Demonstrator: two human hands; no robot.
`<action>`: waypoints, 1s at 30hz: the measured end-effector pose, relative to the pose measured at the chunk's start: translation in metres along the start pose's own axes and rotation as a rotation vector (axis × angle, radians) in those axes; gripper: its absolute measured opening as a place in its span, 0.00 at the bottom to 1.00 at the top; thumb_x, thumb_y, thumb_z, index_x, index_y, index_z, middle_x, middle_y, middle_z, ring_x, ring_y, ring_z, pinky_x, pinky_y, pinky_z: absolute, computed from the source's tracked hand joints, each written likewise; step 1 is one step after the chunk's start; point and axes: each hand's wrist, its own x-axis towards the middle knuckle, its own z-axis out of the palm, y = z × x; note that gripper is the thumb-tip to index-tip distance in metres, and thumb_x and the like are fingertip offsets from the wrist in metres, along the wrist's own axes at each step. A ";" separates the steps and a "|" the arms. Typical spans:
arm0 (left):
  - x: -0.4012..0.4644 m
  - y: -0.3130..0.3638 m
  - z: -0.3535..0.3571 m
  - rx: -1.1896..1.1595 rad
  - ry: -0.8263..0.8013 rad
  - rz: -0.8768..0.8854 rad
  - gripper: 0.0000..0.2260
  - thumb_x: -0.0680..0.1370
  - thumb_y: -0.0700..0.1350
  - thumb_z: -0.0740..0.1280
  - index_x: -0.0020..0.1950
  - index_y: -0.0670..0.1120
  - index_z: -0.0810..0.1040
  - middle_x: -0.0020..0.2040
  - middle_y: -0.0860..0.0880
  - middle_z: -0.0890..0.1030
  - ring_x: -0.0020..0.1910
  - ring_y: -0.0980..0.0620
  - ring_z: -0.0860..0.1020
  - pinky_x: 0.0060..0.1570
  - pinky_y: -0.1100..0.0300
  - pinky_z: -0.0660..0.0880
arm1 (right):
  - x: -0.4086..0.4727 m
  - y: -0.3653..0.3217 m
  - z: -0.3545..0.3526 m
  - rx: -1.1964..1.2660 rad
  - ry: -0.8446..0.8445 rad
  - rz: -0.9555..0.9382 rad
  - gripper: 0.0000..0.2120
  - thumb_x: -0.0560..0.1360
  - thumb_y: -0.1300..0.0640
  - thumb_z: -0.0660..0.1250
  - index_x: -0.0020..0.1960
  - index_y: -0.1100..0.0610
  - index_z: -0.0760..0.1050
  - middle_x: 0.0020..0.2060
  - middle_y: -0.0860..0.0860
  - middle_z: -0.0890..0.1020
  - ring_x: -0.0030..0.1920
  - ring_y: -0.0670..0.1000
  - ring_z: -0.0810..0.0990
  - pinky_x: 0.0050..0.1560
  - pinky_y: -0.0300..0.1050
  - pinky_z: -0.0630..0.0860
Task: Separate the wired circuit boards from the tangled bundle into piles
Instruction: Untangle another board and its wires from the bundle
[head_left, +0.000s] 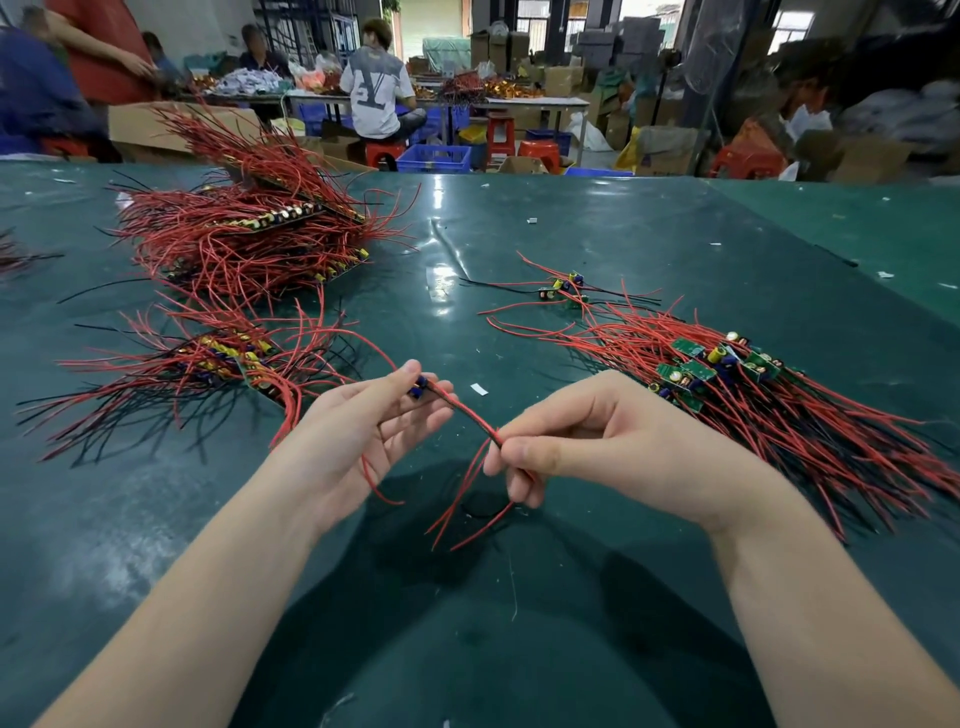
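Red wires: stretched between both hands, likely to straighten them.
Left hand: fingers pinch the board.
Right hand: fingers grip wires.
Sorted pile: on the counter, right.
Tangled bundle: far left.

Only one marking is showing: large grey characters, looking like "41", on the back of the white short-sleeved shirt of a seated person, far beyond both hands.

table: dark green, glossy | wires: red, few black | circuit boards: green | capacitors: yellow, blue | far stools: red | far crate: blue
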 end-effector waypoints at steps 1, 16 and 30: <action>0.000 0.000 0.000 -0.010 0.008 -0.007 0.09 0.77 0.42 0.66 0.44 0.36 0.79 0.39 0.42 0.85 0.37 0.52 0.84 0.34 0.66 0.79 | 0.001 0.000 0.000 0.001 0.024 -0.008 0.06 0.75 0.62 0.67 0.46 0.58 0.83 0.33 0.52 0.83 0.35 0.47 0.81 0.42 0.37 0.77; 0.002 0.010 -0.001 -0.181 0.132 0.075 0.09 0.79 0.42 0.65 0.43 0.37 0.78 0.35 0.45 0.84 0.33 0.55 0.83 0.31 0.69 0.77 | 0.005 0.004 -0.009 -0.150 0.296 0.018 0.13 0.77 0.54 0.67 0.34 0.53 0.80 0.27 0.46 0.77 0.27 0.45 0.73 0.34 0.34 0.72; 0.002 0.009 -0.002 -0.160 0.118 0.064 0.09 0.78 0.43 0.66 0.45 0.37 0.79 0.38 0.43 0.85 0.36 0.54 0.84 0.32 0.68 0.78 | 0.002 0.003 -0.014 -0.046 0.283 0.064 0.15 0.79 0.59 0.64 0.36 0.55 0.80 0.27 0.48 0.75 0.26 0.46 0.72 0.33 0.37 0.74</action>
